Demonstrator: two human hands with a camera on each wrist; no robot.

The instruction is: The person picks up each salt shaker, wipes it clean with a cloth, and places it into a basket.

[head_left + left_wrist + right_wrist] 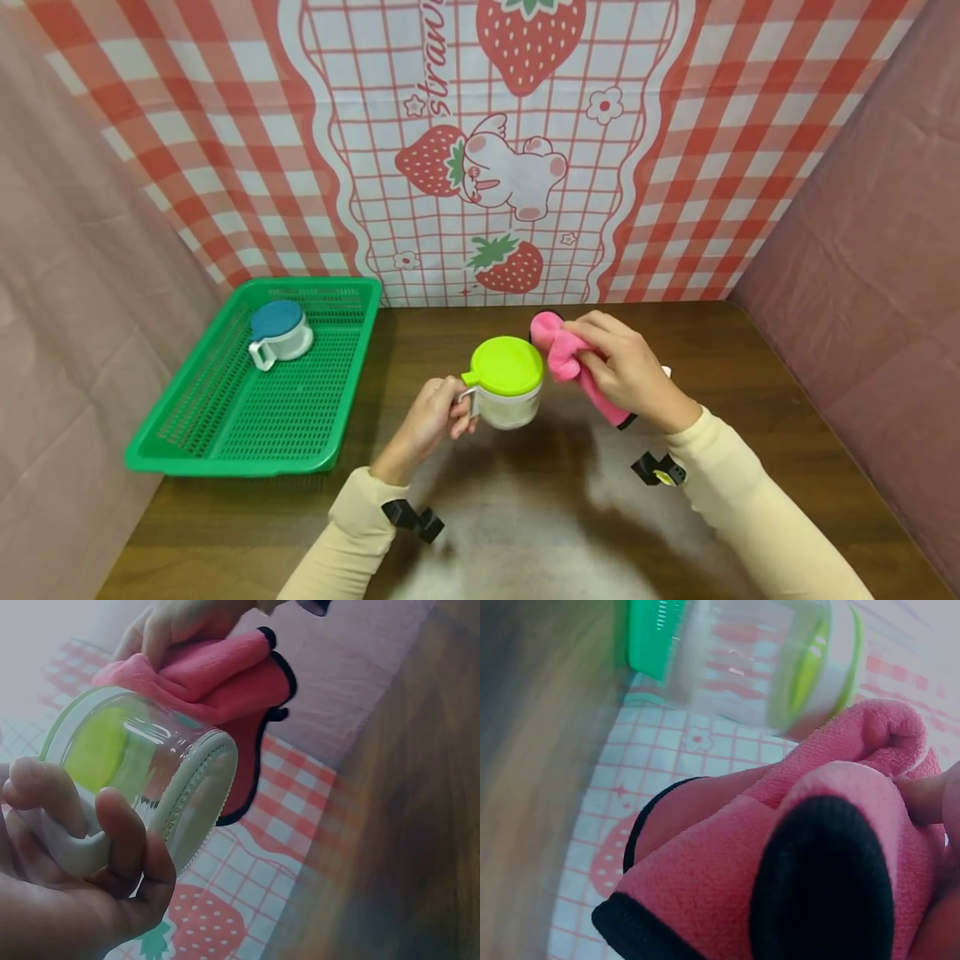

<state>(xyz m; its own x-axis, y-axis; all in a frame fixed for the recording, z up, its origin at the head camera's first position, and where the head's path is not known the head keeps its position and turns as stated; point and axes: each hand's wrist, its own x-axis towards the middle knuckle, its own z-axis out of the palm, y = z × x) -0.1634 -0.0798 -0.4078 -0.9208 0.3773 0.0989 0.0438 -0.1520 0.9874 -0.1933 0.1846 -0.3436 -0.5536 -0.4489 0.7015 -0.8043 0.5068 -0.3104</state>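
My left hand (433,414) grips the white handle of a clear seasoning jar (508,410) with a lime-green lid (507,366), held up over the table. In the left wrist view the fingers curl through the handle, and the see-through body of the jar (124,750) is tilted, its ridged base toward the table. In my right hand (626,367) a pink cloth (564,348) with black edging is pinched and bunched, close to the jar's right side. The cloth (705,847) hangs in folds below the fingers in the right wrist view.
A green plastic basket (345,408) stands at the left of the brown table (480,542). Inside it sits a similar jar (285,337) with a blue lid and white handle. A red-checked strawberry curtain (645,208) closes off the back; a small white thing (666,371) shows behind the right wrist.
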